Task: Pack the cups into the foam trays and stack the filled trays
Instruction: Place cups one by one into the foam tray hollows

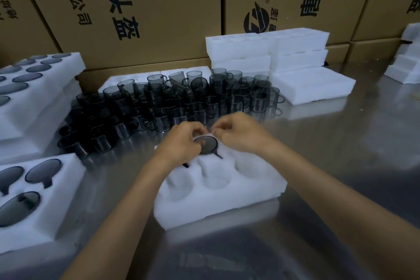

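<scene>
Closest to me a white foam tray (218, 200) sits on the shiny metal table (329, 143), most of its round pockets bare. In the far middle pocket a smoky grey cup (208, 144) sits upright, its rim level with the foam and its handle poking toward the near right. Both hands meet over that far edge: the left hand (181, 141) has its fingers curled down against the cup's rim on the left side, while the right hand (238, 134) pinches thumb and forefinger together just above the rim; whether it holds anything there I cannot tell, the spot is too small and blurred. At the near left lies a filled tray (56, 200), grey cups seated in its pockets, and behind it a stack of filled trays (45, 88) rises in steps. Past the hands a dense crowd of loose grey cups (177, 100) stands on the table, some tipped over, a flat foam sheet (111, 80) showing behind them. To the right of them are piled bare foam trays (284, 52), and printed cardboard boxes (147, 7) wall off the back.
</scene>
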